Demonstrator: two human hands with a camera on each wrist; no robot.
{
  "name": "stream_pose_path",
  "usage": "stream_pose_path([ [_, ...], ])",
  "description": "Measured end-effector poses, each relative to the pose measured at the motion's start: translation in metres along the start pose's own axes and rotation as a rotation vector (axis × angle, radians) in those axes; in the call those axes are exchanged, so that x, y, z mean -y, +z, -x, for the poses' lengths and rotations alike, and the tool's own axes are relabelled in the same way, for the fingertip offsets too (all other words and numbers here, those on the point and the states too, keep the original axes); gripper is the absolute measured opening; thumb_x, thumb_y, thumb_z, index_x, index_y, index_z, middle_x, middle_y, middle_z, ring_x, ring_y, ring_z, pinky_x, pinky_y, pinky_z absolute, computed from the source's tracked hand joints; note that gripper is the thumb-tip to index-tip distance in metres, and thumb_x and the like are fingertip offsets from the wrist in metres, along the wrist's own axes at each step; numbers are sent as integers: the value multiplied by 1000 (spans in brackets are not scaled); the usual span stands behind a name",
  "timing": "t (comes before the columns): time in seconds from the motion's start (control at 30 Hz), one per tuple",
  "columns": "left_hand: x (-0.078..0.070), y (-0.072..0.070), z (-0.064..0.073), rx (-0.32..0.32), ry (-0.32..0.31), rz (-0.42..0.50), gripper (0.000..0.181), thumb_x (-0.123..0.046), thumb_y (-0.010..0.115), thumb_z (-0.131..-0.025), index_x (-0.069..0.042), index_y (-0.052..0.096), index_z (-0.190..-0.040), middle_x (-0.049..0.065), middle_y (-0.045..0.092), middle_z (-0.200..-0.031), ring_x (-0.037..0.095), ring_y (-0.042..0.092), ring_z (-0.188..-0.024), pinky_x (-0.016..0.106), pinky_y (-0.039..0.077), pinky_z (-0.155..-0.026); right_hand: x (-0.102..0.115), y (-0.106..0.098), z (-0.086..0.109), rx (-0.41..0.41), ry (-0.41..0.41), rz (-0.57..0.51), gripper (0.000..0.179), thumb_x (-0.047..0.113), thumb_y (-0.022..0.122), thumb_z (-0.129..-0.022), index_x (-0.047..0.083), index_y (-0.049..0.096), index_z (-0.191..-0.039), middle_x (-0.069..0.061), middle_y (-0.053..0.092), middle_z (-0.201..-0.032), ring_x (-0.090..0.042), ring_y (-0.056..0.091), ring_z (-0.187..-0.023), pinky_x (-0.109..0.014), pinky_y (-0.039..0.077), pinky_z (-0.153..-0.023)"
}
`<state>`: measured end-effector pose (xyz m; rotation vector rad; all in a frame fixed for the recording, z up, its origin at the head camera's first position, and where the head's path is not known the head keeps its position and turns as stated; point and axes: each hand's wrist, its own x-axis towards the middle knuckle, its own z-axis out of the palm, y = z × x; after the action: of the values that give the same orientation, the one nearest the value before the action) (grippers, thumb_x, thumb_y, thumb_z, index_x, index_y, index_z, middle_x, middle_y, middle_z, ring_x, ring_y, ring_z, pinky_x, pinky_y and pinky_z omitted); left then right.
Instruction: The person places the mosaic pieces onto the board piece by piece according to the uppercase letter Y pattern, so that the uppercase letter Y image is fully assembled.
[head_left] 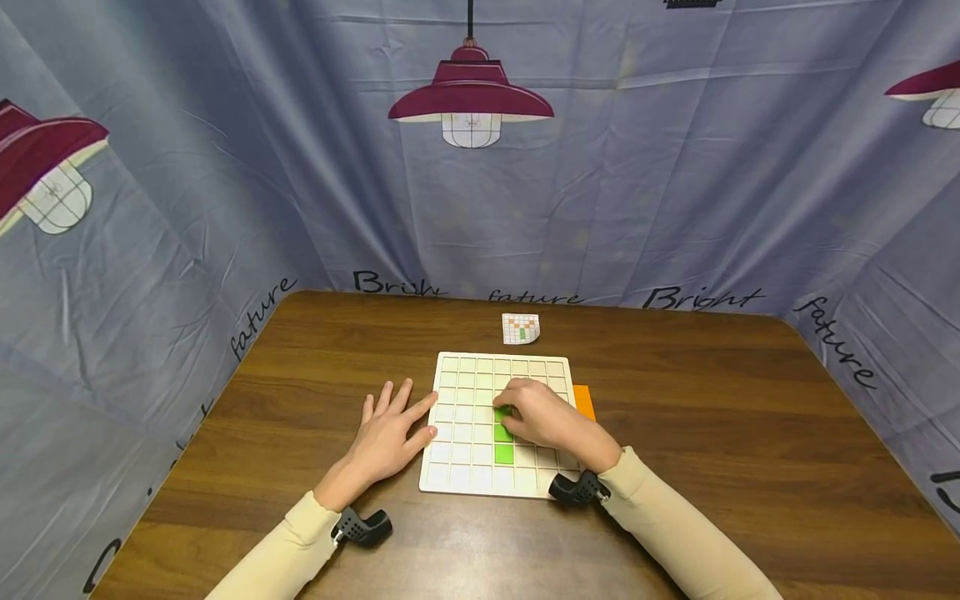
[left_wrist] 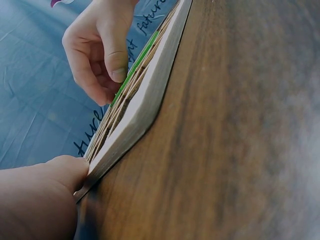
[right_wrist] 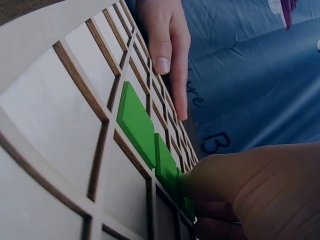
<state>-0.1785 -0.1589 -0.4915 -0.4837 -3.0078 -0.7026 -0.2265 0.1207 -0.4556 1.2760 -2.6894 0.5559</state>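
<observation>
The white grid board (head_left: 457, 477) lies flat on the brown table (head_left: 712, 417), in front of the person. It looks close to square, so no long axis stands out; its side edges run away from the person, and its near edge runs roughly side to side. On it, 3 green tiles make 1 straight line whose long axis points from near to far: the nearest tile (head_left: 504, 454), the middle tile (head_left: 503, 433) and the farthest tile (head_left: 504, 412).

The right hand (head_left: 543, 414) pinches the farthest tile between its thumb and curled fingers. The left hand (head_left: 382, 442) grips nothing; its fingers are spread, and 2 of its tips touch the board's left edge.

The right hand hides part of the farthest tile and several cells on the board's right side; whether that tile sits fully down in its cell, I cannot tell. The black wrist camera (head_left: 576, 488) covers the near right corner. An orange piece (head_left: 583, 402) shows beside the board's right edge, partly hidden, so its full shape is unclear. Beyond the far edge lies a small paper card (head_left: 521, 329) with orange and green squares, too small to read exactly. Both sleeves are cut off by the head view's bottom edge.
</observation>
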Motion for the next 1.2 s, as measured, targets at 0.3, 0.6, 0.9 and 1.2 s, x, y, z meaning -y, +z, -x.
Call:
stream_pose_path([
  [0.3, -1, -1, 0, 3, -6, -3, 54, -40, 58, -102, -22, 50, -153, 28, 30, -164, 56, 16, -153, 79, 12, -115, 0, 1, 0, -7, 2, -4, 20, 1, 72, -84, 2, 78, -103, -7, 73, -94, -18, 66, -87, -34, 57, -82],
  [0.6, 0, 0, -1, 3, -1, -5, 54, -40, 58, -102, -22, 50, -153, 28, 30, -164, 56, 16, -153, 79, 12, -115, 1, 0, 1, -9, 6, -4, 19, 1, 72, -85, 3, 79, -102, -6, 73, -92, -17, 65, -85, -32, 56, -79],
  [0.9, 0, -1, -1, 2, -1, -10, 54, -40, 58, -102, -22, 50, -153, 28, 30, -164, 56, 17, -153, 79, 12, -115, 1, 0, 1, -9, 3, 2, 18, 1, 72, -85, 3, 78, -102, -6, 73, -93, -17, 66, -85, -31, 57, -79],
  [1.2, 0, 0, -1, -8, -4, -4, 54, -40, 58, -102, -23, 51, -153, 27, 31, -164, 56, 17, -153, 79, 12, -116, 0, 2, 1, -1, 12, 2, 18, 3, 73, -86, 3, 78, -104, -6, 73, -94, -16, 65, -85, -31, 56, -79],
])
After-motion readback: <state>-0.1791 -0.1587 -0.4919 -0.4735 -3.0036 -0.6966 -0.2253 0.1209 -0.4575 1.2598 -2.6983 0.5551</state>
